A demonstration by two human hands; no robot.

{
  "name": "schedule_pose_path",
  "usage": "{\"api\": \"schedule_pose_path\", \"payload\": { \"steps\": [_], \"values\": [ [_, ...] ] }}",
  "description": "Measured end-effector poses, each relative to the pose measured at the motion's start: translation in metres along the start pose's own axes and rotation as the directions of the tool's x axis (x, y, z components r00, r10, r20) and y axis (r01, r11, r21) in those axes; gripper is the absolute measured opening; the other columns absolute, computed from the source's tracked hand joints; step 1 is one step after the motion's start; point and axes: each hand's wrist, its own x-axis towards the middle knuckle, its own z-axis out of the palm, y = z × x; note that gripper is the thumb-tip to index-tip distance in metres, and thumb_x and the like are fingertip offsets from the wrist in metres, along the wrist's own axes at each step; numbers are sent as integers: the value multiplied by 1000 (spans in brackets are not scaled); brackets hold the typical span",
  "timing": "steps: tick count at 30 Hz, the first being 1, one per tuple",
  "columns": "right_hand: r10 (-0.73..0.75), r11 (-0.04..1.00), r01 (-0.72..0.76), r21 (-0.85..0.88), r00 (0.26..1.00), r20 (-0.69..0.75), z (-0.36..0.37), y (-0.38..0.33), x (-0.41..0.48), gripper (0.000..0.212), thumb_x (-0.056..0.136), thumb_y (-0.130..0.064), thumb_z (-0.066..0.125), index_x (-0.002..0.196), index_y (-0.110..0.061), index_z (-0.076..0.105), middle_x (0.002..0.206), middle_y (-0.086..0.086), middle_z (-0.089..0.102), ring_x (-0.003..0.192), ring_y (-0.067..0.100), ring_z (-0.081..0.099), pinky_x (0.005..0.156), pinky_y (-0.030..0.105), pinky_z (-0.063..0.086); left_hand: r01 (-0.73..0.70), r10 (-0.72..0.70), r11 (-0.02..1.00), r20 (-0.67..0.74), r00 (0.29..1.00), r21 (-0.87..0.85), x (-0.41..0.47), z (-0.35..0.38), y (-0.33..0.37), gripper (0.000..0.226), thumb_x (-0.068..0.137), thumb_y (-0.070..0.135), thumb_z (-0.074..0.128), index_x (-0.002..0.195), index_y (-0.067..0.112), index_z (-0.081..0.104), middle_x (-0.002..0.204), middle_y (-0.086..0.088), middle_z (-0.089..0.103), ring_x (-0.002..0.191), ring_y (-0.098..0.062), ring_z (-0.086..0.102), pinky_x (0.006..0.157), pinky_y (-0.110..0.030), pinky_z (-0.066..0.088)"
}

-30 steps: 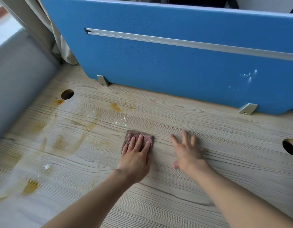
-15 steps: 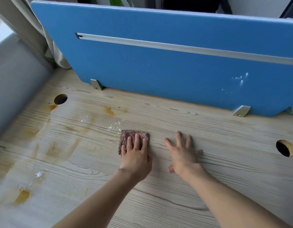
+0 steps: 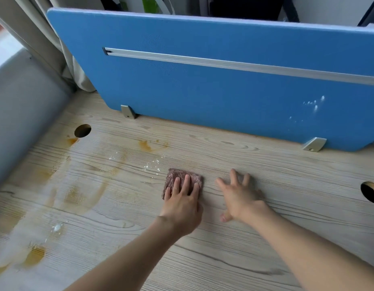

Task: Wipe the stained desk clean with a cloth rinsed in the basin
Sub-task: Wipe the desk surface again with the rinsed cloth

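A folded brownish-pink cloth [image 3: 177,176] lies flat on the pale wood-grain desk [image 3: 265,238]. My left hand [image 3: 183,203] presses on the cloth with straight fingers, covering its near half. To its right, my right hand [image 3: 240,195] rests flat on the bare desk with fingers spread. Orange-brown stains [image 3: 147,145] and smears [image 3: 77,196] cover the desk's left part, with white specks [image 3: 152,165] just left of the cloth and a white blob [image 3: 57,227] nearer the front. No basin is in view.
A blue partition panel [image 3: 224,91] on metal brackets [image 3: 128,111] stands along the desk's far edge. Round cable holes sit at the left [image 3: 82,130] and right [image 3: 369,192]. A grey wall [image 3: 20,114] and a curtain [image 3: 77,76] bound the left side.
The camera view has shifted; the cloth and my left hand sit slightly farther from the white specks. My right hand stays flat beside the cloth.
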Motion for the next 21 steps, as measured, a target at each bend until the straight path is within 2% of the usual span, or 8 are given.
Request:
{"api": "schedule_pose_path", "payload": {
  "steps": [3,5,10,16,21],
  "values": [
    [3,997,-4,81,1000,3,-8,7,11,113,73,-47,84,152,-46,4,162,4,-17,147,48,-7,106,77,26,32,-32,999,-19,999,-28,19,-11,-10,65,100,40,28,159,25,7,167,-6,-8,153,-33,-6,123,-51,6],
    [16,998,-16,60,1000,-10,-5,9,16,116,75,-47,82,152,-49,-4,162,2,-23,147,48,-12,104,78,25,52,-53,998,-29,998,-32,24,-12,-7,65,100,40,28,159,24,6,167,-6,-8,153,-35,-6,123,-52,5],
    [21,999,-20,46,1000,-10,-5,8,15,115,79,-46,80,153,-49,-8,163,0,-23,148,47,-11,104,75,28,-17,18,1000,-6,1000,23,10,-6,-9,66,101,40,29,160,25,4,167,-4,-10,153,-32,-10,123,-51,4],
    [23,998,-24,50,1000,10,-5,9,14,114,81,-44,79,153,-49,-9,163,0,-27,148,46,-14,106,77,24,35,-35,999,-35,999,-15,35,-20,-9,65,100,40,28,159,24,6,167,-5,-8,153,-33,-7,123,-53,5],
    [20,999,-21,45,1000,13,-8,7,15,114,80,-43,80,154,-48,-7,163,2,-25,147,47,-14,105,77,26,-16,16,1000,7,1000,26,27,-19,-11,65,101,40,29,159,25,5,167,-4,-10,153,-32,-9,123,-52,6]
  ]
}}
